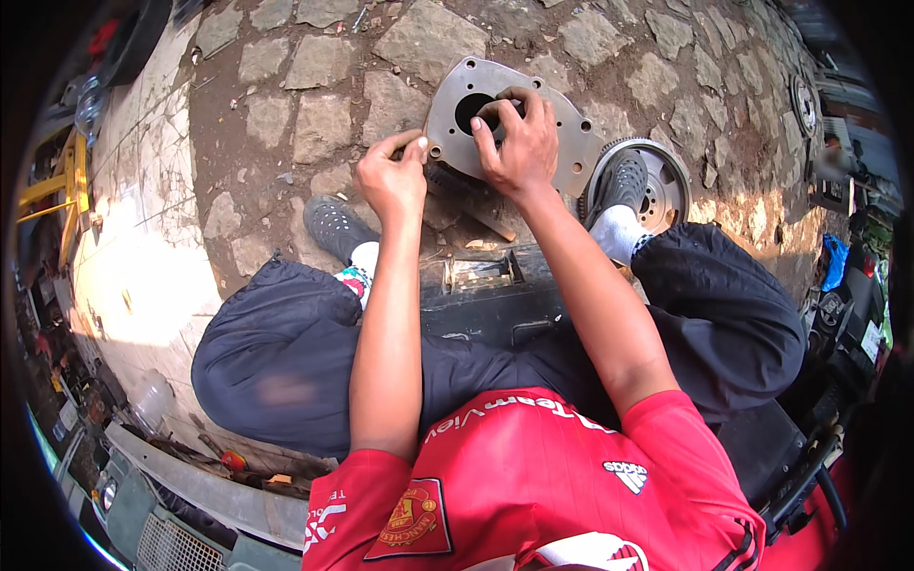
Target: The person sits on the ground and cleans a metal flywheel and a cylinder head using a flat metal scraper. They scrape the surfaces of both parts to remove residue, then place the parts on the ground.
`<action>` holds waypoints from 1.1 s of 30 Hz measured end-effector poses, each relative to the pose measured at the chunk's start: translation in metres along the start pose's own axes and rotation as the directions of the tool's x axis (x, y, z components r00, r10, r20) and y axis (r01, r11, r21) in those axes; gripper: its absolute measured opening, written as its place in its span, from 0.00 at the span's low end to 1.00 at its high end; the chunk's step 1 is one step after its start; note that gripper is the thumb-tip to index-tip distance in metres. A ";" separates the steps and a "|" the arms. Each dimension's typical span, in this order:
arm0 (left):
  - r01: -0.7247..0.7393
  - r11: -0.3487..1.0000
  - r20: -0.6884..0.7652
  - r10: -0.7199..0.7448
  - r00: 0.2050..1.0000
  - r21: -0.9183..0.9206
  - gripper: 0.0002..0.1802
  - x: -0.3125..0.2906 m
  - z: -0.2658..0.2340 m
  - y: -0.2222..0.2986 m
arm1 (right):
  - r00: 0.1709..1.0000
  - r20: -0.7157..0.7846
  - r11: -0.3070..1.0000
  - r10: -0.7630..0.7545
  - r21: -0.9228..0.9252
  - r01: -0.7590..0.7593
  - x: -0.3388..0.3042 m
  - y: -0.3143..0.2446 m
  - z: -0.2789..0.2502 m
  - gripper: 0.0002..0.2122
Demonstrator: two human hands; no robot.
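The flat grey metal plate with a round centre hole (552, 133) is propped on the cobbled stone ground (314, 114), just beyond the fingers. The right hand (519, 143) is nearer, its fingers curled into the hole's rim. The left hand (392, 176) is pinched together at the plate's lower left corner

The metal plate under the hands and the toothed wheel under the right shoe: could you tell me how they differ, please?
The metal plate is a flat, irregular piece with a large central hole and small bolt holes; the toothed wheel is round with a toothed rim. Both hands, left hand and right hand, touch the plate; only a shoe rests on the wheel. Both are grey metal on the cobbles.
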State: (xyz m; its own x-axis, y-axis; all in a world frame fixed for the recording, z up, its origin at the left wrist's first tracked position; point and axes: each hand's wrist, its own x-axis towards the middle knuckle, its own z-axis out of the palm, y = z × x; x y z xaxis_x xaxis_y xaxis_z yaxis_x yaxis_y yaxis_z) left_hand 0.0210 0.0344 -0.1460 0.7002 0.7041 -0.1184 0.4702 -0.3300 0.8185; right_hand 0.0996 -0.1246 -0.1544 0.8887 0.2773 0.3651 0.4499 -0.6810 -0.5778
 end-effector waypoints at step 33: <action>-0.195 0.978 -0.202 0.208 0.957 0.079 0.09 -0.011 0.008 0.003 | 1.000 0.015 1.000 -0.006 -0.008 0.006 -0.002 0.002 -0.001 0.11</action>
State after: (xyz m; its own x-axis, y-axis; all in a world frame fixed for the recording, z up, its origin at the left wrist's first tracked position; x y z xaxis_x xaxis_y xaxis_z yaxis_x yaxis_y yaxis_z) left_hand 0.0193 0.0205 -0.1465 0.6590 0.7326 0.1703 0.3653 -0.5096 0.7790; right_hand 0.0984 -0.1268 -0.1555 0.8872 0.2917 0.3574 0.4546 -0.6844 -0.5700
